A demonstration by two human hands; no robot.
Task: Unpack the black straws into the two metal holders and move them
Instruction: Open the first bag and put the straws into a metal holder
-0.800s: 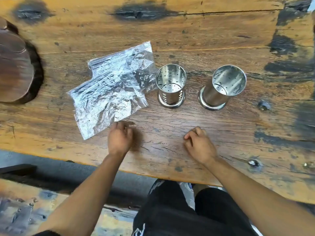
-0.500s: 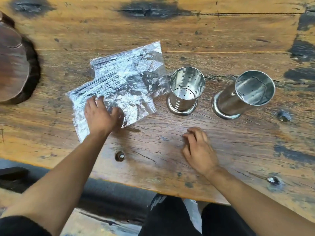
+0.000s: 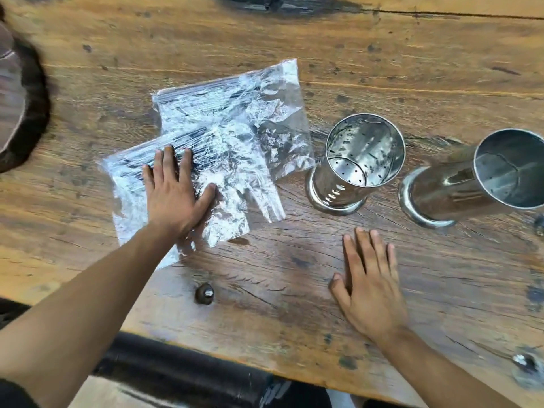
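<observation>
Two clear plastic bags with black straws inside lie overlapped on the wooden table: the near bag (image 3: 235, 189) and the far bag (image 3: 235, 104). My left hand (image 3: 173, 192) rests flat on the near bag, fingers spread, not gripping it. My right hand (image 3: 368, 284) lies flat on the bare wood, fingers apart, holding nothing. To the right stand two empty metal holders: a perforated one (image 3: 353, 163) beside the bags and a plain one (image 3: 477, 178) further right.
The wooden table (image 3: 294, 42) has dark stains and cracks. A dark round wooden slab (image 3: 20, 107) sits at the left edge. A metal bolt head (image 3: 204, 293) sticks up near the front edge, another bolt (image 3: 524, 362) at the right.
My left hand moved forward from the bare wood onto the near bag and flattened. My right hand opened from a loose curl to flat. The view moved closer to the table.
</observation>
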